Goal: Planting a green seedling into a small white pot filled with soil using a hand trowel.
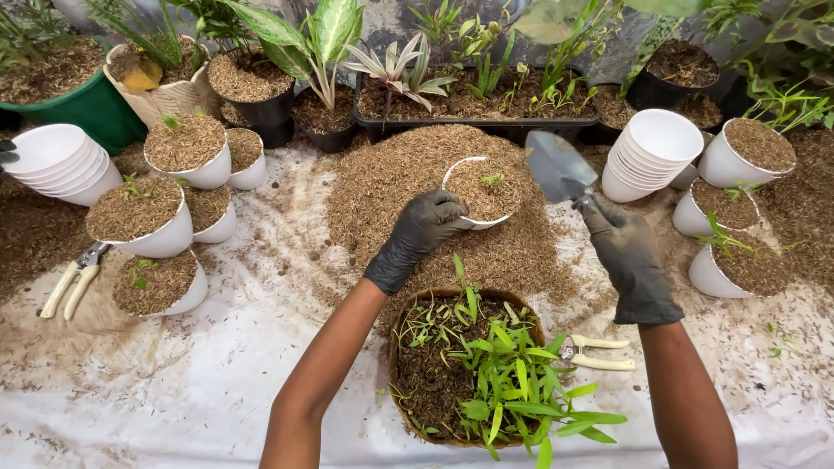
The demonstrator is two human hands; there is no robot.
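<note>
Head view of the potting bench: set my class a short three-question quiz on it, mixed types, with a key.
1. True or false: the left hand grips a small white pot filled with husk mix.
2. What does the right hand hold?
A garden trowel
B pruning shears
C watering can
3. What colour are the gloves?

Key: 1 true; 2 A; 3 black.

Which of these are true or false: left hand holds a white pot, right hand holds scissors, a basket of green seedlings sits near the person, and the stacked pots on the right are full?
1. The left hand holds a white pot. True.
2. The right hand holds scissors. False: it holds a trowel.
3. A basket of green seedlings sits nearest the person. True.
4. The stacked white pots on the right are full. False: the top one is empty.
</note>
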